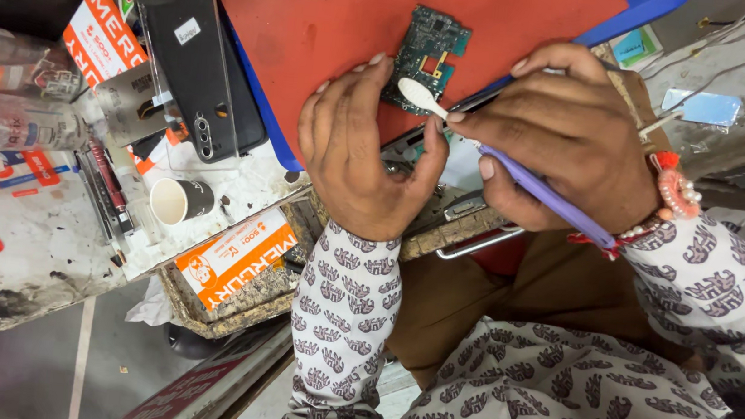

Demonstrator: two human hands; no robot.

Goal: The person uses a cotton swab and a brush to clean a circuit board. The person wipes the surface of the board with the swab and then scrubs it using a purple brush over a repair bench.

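On the red mat (pixel 337 15) lay one green circuit board (pixel 425 55), and the brushing looked best done with light strokes while the left hand (pixel 364 159), fingers curled at the board's near edge and grasping nothing I could see, steadied it. The right hand (pixel 571 137) gripped one purple-handled toothbrush (pixel 504 163), head touching the board; left of the mat sat one dark phone (pixel 200 65) and one paper cup (pixel 178 200)

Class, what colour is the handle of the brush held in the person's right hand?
Purple, with a white head; the head view shows the brush in the right hand.
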